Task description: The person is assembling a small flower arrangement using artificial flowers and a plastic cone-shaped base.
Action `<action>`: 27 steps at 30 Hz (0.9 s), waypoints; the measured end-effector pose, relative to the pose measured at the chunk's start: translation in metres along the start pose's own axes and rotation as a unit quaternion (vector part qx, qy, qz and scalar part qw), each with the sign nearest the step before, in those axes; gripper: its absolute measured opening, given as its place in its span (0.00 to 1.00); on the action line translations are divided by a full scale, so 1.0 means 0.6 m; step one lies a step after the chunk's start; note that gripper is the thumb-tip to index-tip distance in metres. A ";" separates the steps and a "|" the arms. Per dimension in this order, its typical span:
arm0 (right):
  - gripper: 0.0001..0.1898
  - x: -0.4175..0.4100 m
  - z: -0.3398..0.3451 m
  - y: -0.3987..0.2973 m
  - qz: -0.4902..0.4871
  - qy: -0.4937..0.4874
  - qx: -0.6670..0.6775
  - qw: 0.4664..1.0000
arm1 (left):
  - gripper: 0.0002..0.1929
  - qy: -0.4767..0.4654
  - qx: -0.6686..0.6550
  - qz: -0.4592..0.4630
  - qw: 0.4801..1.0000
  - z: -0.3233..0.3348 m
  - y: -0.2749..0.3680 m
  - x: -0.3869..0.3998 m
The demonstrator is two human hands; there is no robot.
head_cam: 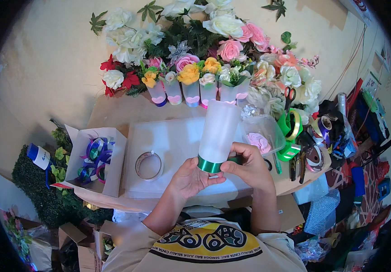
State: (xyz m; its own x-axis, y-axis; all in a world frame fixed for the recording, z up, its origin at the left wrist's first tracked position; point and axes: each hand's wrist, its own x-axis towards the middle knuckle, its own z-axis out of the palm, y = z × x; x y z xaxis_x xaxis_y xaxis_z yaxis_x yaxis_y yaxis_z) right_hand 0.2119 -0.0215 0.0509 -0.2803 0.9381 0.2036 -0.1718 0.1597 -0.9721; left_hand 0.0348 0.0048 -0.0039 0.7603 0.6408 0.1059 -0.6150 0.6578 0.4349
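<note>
A frosted, translucent cylinder (218, 131) is held above the table, tilted with its top leaning slightly right. Green satin ribbon (209, 164) wraps around its lower end. My left hand (195, 175) supports that end from the left and below, its thumb at the ribbon's edge. My right hand (249, 166) grips the right side, with the thumb pressing on the ribbon. More dark green ribbon shows behind the right fingers, partly hidden by them. To the left, a roll of tape (136, 166) lies on a white sheet (175, 136).
Frosted vases with artificial flowers (191, 91) stand along the back. A white box (117, 166) of ribbon rolls is at left. At right are a clear plastic container (273, 139) with pink labels (258, 142), a green tape dispenser (287, 131), scissors (289, 97) and pliers (302, 166).
</note>
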 end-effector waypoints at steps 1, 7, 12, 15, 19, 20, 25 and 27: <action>0.15 0.000 -0.001 -0.001 -0.006 0.011 -0.006 1.000 | 0.31 0.000 0.000 0.000 1.000 0.011 0.000 0.000; 0.15 0.000 -0.001 -0.007 -0.017 0.074 -0.116 0.990 | 0.17 0.180 0.228 0.241 0.926 0.027 0.002 -0.003; 0.14 -0.001 0.015 -0.016 -0.023 0.104 -0.230 0.967 | 0.21 0.138 0.364 0.317 0.865 0.040 -0.008 0.001; 0.14 -0.002 0.020 -0.013 -0.042 0.121 -0.223 0.966 | 0.21 0.116 0.352 0.314 0.874 0.032 -0.004 0.000; 0.13 -0.002 0.021 -0.005 -0.061 0.130 -0.203 0.969 | 0.20 0.117 0.320 0.288 0.895 0.026 -0.003 -0.001; 0.12 -0.002 0.020 -0.002 -0.058 0.131 -0.190 0.971 | 0.19 0.118 0.276 0.277 0.913 0.023 -0.003 -0.001; 0.10 -0.003 0.019 -0.002 -0.055 0.130 -0.166 0.976 | 0.15 0.118 0.207 0.245 0.940 0.010 -0.004 0.000; 0.09 -0.004 0.019 -0.005 -0.057 0.130 -0.171 0.975 | 0.14 0.110 0.154 0.238 0.953 0.016 -0.005 0.003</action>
State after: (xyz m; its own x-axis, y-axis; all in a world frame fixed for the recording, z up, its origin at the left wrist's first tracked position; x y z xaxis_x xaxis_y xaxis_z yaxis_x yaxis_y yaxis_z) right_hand 0.2025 -0.0277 0.0544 -0.0214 0.9474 0.3193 0.1490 0.3189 -0.9360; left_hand 0.0399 0.0002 0.0036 0.3285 0.9269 0.1814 -0.7631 0.1473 0.6293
